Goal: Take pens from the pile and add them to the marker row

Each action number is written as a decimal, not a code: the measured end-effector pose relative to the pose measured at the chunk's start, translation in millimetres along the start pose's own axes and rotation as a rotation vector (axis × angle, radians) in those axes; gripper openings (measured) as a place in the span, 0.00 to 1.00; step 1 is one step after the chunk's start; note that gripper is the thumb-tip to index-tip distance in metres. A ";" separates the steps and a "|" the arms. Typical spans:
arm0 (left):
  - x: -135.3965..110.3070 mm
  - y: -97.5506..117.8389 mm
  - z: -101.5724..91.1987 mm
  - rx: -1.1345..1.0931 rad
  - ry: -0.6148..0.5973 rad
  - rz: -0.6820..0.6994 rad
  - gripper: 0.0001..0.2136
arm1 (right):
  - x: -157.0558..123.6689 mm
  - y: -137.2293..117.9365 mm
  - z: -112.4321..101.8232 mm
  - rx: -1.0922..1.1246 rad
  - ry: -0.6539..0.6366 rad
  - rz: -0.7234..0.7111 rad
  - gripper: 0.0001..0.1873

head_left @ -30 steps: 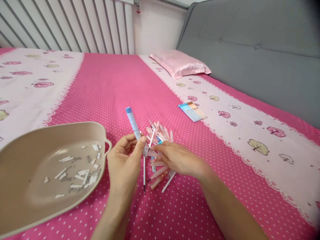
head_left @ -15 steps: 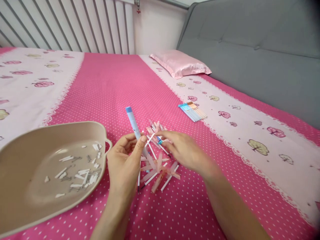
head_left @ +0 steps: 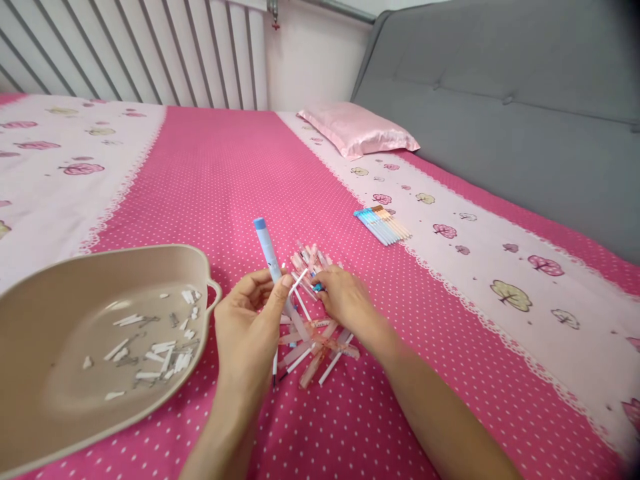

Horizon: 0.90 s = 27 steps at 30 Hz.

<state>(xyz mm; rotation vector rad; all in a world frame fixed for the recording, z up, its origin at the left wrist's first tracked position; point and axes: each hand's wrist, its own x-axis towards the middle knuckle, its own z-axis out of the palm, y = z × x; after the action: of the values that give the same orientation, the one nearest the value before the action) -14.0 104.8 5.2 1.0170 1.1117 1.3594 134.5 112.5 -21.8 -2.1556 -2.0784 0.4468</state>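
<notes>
My left hand (head_left: 250,320) is closed around a light blue pen barrel (head_left: 267,248), which tilts upward with its darker blue end on top. A thin white stick (head_left: 299,281) juts out beside the thumb of that hand. My right hand (head_left: 343,293) reaches into a loose pile of pen parts, its fingers curled together at a small blue pen part (head_left: 317,287). Below and between the hands lie several pinkish clear pen barrels (head_left: 313,369) and white refills with dark tips (head_left: 297,361). The right fingertips are partly hidden.
A beige basin (head_left: 105,257) at the left holds small white pieces and metal springs (head_left: 174,320). A row of blue and orange pens (head_left: 383,225) lies farther right on the pink dotted bedcover (head_left: 220,173). Behind are a pink pillow (head_left: 357,128) and a grey headboard (head_left: 500,133).
My right hand has moved slightly down and left, away from the white stick, and its fingers have curled at the blue part in the pile. My left hand stays nearly still with the barrel.
</notes>
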 end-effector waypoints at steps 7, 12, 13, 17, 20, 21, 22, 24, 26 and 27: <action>-0.9 2.0 2.9 0.068 -0.066 -0.049 0.12 | 4.8 7.1 4.0 -0.013 0.075 -0.012 0.12; -4.3 3.2 5.9 0.099 -0.229 -0.136 0.11 | 2.5 6.7 -0.6 0.198 0.139 -0.130 0.06; -4.7 3.0 6.4 0.105 -0.260 -0.144 0.11 | 0.4 6.4 -4.9 0.280 0.152 -0.165 0.05; -5.0 1.6 7.8 0.162 -0.326 -0.139 0.09 | -10.9 8.4 -28.4 0.588 0.185 -0.198 0.04; -5.3 0.7 9.3 0.247 -0.350 -0.097 0.07 | -20.2 12.3 -45.7 0.826 0.239 -0.204 0.03; -5.6 0.5 9.8 0.284 -0.359 -0.080 0.07 | -23.1 13.4 -50.7 0.891 0.267 -0.208 0.03; -5.9 0.4 10.2 0.323 -0.365 -0.062 0.07 | -26.0 14.4 -55.5 0.936 0.294 -0.204 0.04; -6.5 -0.2 10.5 0.409 -0.374 -0.022 0.08 | -31.8 15.9 -64.2 0.976 0.343 -0.172 0.04; -6.8 -1.4 10.0 0.498 -0.375 0.021 0.08 | -38.1 17.2 -72.1 0.970 0.382 -0.122 0.06; -6.8 -2.2 9.5 0.538 -0.373 0.039 0.08 | -41.4 18.0 -75.7 0.959 0.398 -0.099 0.06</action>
<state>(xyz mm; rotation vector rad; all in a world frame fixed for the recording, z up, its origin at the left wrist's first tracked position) -3.7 98.7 5.0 1.6127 1.1949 0.8557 172.8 79.7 50.5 -1.4093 -1.3225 0.7311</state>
